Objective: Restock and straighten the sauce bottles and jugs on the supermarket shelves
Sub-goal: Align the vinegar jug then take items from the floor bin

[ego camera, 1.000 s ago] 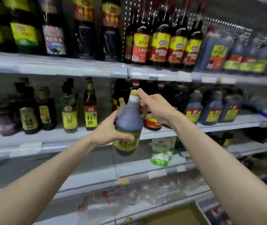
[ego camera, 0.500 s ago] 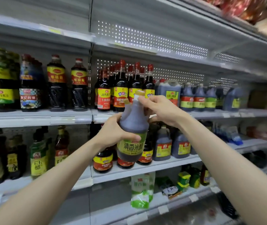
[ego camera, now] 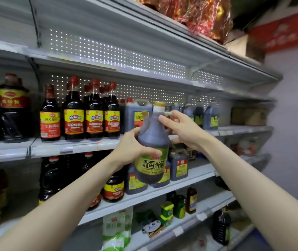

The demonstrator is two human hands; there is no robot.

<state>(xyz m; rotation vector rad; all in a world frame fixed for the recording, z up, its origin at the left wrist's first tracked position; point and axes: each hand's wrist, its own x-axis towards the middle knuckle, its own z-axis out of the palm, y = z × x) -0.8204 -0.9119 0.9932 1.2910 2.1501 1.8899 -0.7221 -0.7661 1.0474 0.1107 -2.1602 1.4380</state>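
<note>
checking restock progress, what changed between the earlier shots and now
The rice vinegar jug has been lifted from the level of the lower shelf up to the shelf holding the red-capped bottles. The view has tilted up with it. Unchanged: the left hand holds the jug's body and the right hand its neck. Same grip, nothing let go.

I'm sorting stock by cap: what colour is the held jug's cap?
Mustard yellow cap on the jug; head view shows it.
</note>
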